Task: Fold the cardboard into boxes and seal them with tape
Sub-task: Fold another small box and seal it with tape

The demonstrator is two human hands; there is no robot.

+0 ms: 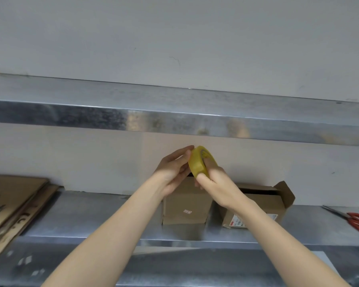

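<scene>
A yellowish roll of clear tape (197, 162) is held up in front of the wall, above a small folded cardboard box (186, 206) on the metal shelf (91, 214). My right hand (215, 180) grips the roll from below and the right. My left hand (174, 168) touches the roll's left rim with thumb and fingertips. A second cardboard box (263, 204) with open flaps lies to the right, partly hidden by my right forearm.
Flat cardboard sheets (15, 201) are stacked at the left end of the shelf. Red-handled scissors (354, 221) lie at the far right. An upper metal shelf (174, 119) runs across above the hands.
</scene>
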